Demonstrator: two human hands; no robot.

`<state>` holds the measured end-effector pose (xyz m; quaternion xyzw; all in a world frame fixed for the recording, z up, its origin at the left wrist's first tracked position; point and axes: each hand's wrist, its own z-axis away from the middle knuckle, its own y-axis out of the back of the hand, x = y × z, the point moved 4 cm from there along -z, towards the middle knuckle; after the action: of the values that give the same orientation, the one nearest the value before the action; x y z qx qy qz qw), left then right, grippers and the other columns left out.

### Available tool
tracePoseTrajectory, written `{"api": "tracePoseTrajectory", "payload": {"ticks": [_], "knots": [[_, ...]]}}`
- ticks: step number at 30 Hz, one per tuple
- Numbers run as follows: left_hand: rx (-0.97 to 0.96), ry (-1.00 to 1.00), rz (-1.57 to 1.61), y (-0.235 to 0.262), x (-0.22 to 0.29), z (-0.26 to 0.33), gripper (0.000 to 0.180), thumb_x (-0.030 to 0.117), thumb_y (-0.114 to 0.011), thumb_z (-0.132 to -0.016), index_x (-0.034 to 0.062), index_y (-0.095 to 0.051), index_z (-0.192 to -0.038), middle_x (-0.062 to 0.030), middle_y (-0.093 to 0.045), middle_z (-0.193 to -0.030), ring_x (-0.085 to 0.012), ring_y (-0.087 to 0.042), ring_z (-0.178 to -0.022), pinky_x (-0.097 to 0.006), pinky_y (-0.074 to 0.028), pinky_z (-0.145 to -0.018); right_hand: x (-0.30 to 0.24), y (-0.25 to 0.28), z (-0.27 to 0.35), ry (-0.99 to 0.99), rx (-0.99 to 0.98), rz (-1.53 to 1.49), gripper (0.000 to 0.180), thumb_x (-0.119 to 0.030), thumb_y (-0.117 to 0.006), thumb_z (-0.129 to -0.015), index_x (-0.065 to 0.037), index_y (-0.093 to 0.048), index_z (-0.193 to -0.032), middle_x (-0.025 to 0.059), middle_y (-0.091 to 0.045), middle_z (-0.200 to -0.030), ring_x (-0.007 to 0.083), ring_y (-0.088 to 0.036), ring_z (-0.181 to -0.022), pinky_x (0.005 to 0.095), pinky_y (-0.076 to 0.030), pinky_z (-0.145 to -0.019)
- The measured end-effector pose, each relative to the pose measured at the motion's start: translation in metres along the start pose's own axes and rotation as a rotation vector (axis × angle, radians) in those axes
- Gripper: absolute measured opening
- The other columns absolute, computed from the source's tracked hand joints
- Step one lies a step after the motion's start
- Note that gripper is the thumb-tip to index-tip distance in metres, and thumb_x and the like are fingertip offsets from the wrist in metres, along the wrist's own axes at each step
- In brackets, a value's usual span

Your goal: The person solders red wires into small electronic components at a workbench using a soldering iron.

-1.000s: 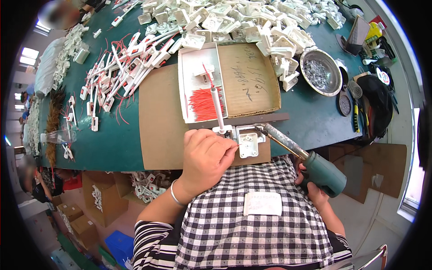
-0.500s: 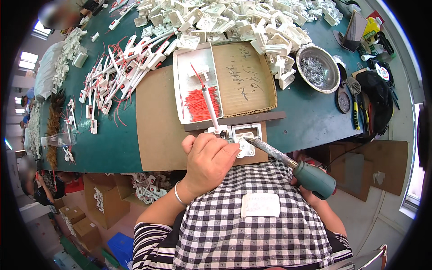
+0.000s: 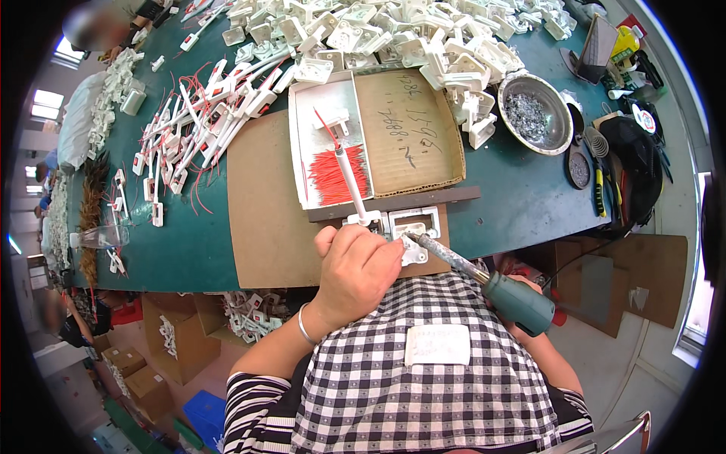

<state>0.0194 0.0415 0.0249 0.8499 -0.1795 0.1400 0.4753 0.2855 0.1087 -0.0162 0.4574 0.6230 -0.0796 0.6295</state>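
Note:
My left hand (image 3: 355, 268) is closed, its fingers curled down at a white plastic piece (image 3: 413, 256); the fingertips are partly hidden. Just beyond the knuckles a white tube (image 3: 349, 180) rises from a white base, with a red wire (image 3: 327, 127) sticking out of its far end. A soldering iron (image 3: 522, 304) with a thick green handle is in my right hand (image 3: 523, 333), which mostly lies behind the handle. The iron's metal tip meets the white piece right beside my left fingertips. A white rectangular frame (image 3: 431, 221) sits just behind the tip.
A shallow cardboard box (image 3: 412, 163) behind my hands holds red wires (image 3: 338, 178). Piled white plastic housings (image 3: 363, 34) cover the back. Wired white assemblies (image 3: 208, 113) lie to the left. A metal bowl (image 3: 535, 113) of silvery scraps and pliers (image 3: 599, 193) are at right.
The soldering iron's handle has shifted slightly left, and its tip has moved a little left and down on the white piece. My left hand has stayed nearly in place.

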Motion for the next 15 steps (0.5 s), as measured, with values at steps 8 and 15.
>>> {"api": "tracePoseTrajectory", "payload": {"ticks": [8, 15], "knots": [[-0.011, -0.014, 0.01, 0.0, 0.0002, -0.0008, 0.02, 0.008, -0.075, -0.064, 0.0111, -0.065, -0.081, 0.0007, -0.055, -0.077, -0.0193, -0.052, -0.079, -0.035, -0.032, -0.075, 0.0048, -0.0015, 0.001, 0.02, -0.006, -0.056, 0.043, -0.034, -0.064, -0.079, 0.004, -0.062, -0.099, 0.0143, -0.065, -0.095, 0.029, -0.064, -0.084, 0.0347, -0.051, -0.076], [-0.025, -0.026, -0.005, 0.0013, 0.0, -0.0013, 0.02, 0.008, -0.075, -0.064, 0.0111, -0.066, -0.082, 0.001, -0.055, -0.077, -0.0191, -0.052, -0.079, -0.035, -0.031, -0.075, 0.0053, -0.0008, 0.0002, -0.053, -0.042, -0.103, 0.05, -0.036, -0.064, -0.079, 0.006, -0.058, -0.106, 0.0151, -0.065, -0.094, 0.0297, -0.064, -0.083, 0.0354, -0.051, -0.074]]}}
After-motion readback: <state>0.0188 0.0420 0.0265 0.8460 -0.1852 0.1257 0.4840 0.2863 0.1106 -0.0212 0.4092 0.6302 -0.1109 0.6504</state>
